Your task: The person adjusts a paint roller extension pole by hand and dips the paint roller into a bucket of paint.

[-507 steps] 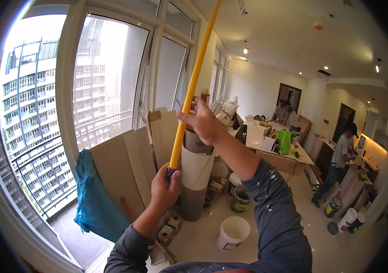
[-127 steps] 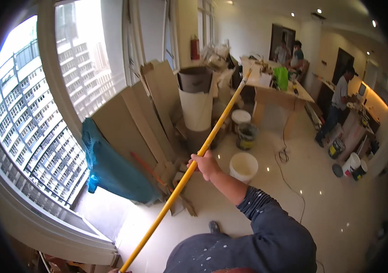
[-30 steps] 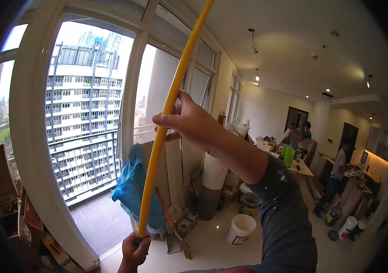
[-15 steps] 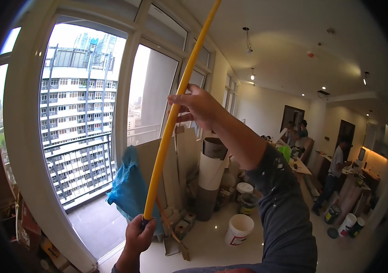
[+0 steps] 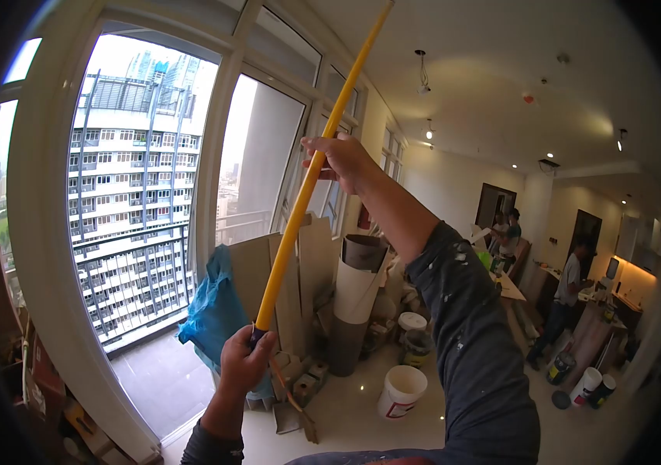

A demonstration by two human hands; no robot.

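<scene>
A long yellow pole (image 5: 295, 221) slants up and to the right in front of me, its thin far end near the ceiling at the top of the view. My left hand (image 5: 243, 360) is closed around its lower end, where a dark blue part shows by the thumb. Higher up, my right hand (image 5: 346, 163) curls its fingers and thumb around the yellow shaft, with that arm stretched out. Behind the lower part of the pole hangs a blue plastic sheet (image 5: 214, 310), beside leaning boards (image 5: 316, 263).
Tall windows (image 5: 137, 194) with a balcony railing stand on the left. A white bucket (image 5: 402, 391), a large upright roll (image 5: 355, 302) and several paint containers (image 5: 586, 386) are on the floor. People (image 5: 566, 298) stand by work tables at the right. Ceiling lights (image 5: 423, 81) hang down.
Both hands have risen with the pole, which has shifted slightly up and right. Its thin far end now shows at the top of the view.
</scene>
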